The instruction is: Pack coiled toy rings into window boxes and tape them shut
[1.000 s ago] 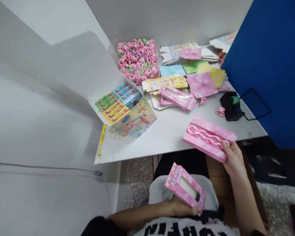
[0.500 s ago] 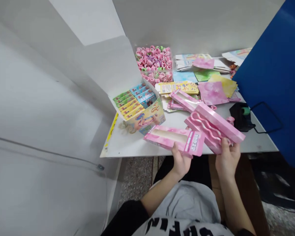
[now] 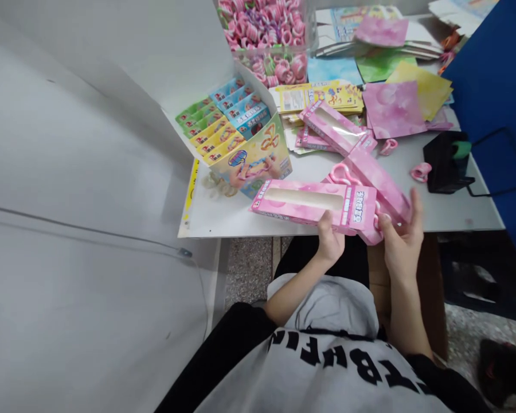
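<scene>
In the head view, our left grip (image 3: 331,244) is closed on a pink windowed box (image 3: 301,199) above the front of the table (image 3: 230,221); its white-and-blue lettering (image 3: 358,206) is too small for us to read. Our right grip (image 3: 403,249) is spread at the near end of a pink tray (image 3: 380,180) with a pink-and-white loop (image 3: 344,174); we cannot tell whether it holds it. Black letters, H and B among them, mark our shirt (image 3: 322,381).
</scene>
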`<state>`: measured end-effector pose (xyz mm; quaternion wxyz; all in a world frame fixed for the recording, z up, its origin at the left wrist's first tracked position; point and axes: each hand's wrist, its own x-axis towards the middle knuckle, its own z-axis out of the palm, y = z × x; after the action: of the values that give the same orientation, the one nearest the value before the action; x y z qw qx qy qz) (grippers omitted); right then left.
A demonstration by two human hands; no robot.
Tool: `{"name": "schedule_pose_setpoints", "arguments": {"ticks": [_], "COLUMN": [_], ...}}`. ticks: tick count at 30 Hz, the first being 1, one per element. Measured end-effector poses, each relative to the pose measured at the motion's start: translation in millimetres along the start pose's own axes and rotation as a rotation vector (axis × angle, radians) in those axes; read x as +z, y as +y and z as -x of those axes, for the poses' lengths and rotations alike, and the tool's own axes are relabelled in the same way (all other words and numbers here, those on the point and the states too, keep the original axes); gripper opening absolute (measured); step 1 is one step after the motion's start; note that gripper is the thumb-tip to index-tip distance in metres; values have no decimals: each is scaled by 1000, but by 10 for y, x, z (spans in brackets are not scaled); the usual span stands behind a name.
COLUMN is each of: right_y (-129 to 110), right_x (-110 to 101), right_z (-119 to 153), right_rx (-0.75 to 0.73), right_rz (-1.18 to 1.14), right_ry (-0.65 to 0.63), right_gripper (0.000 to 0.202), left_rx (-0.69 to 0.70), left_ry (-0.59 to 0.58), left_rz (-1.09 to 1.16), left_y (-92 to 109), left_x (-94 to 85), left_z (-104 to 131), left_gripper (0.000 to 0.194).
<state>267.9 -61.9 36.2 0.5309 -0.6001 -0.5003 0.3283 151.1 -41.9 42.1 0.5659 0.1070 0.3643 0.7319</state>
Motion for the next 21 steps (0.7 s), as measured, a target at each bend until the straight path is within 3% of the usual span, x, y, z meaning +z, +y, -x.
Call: {"name": "schedule_pose_setpoints", "arguments": {"ticks": [4, 9, 16, 21], "right_y": [-2, -26, 53, 39], "right_x": [-6, 54, 148, 163], "right_z": [20, 113, 224, 231], "right_rx": [6, 68, 293, 432], "right_rz": [-12, -40, -263, -421], "right_ry": [-28, -91, -272, -326], "right_gripper": [50, 41, 46, 56], "left_rx": [-1, -47, 24, -15], "left_ry": [-62, -50, 150, 199], "left_rz": [19, 23, -33, 20], "left_y": [-32, -43, -61, -79], "left_x": [-64, -138, -85, -66], "left_z": [21, 34, 79, 143], "left_gripper": [57, 57, 70, 75]}}
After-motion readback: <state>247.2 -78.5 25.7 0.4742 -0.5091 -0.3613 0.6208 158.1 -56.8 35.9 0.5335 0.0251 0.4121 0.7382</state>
